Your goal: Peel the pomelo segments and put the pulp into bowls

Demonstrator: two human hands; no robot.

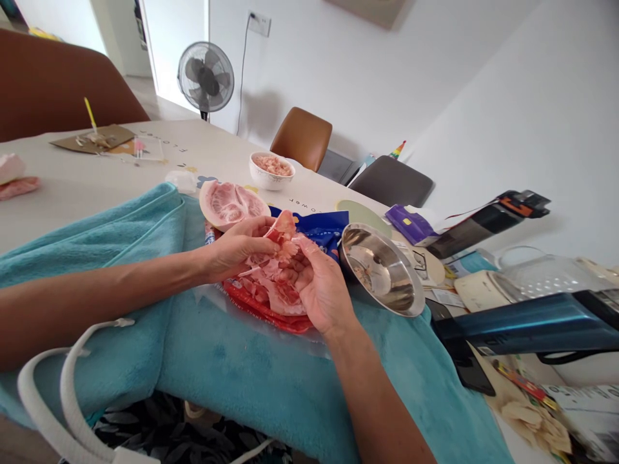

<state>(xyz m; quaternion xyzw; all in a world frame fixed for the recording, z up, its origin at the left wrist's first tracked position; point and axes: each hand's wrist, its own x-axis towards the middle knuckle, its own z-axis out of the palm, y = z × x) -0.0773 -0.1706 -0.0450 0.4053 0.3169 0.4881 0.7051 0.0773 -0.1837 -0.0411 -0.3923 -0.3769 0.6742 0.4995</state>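
Note:
A pinkish-red pomelo segment (pixel 284 225) is pinched between the thumb and fingers of my left hand (pixel 246 241). My right hand (pixel 325 283) is turned palm up, its thumb and curled fingers closed on the right end of the same segment. Below both hands, torn pomelo membranes (pixel 275 293) lie piled on a red and blue plastic bag (pixel 294 323). Behind my left hand rests a piece of pomelo in thick pale rind (pixel 235 205), its pink inside facing up. A tilted steel bowl (pixel 382 269) stands just right of my right hand, with a few small scraps inside.
Farther back, a white bowl (pixel 272 174) holds loose pomelo flesh. A teal towel (pixel 232 374) covers the near table edge. Bottles, including a blue one (pixel 527 322), a phone (pixel 467 361) and a purple packet (pixel 411 224) crowd the right side. White cords (pixel 72 386) hang lower left.

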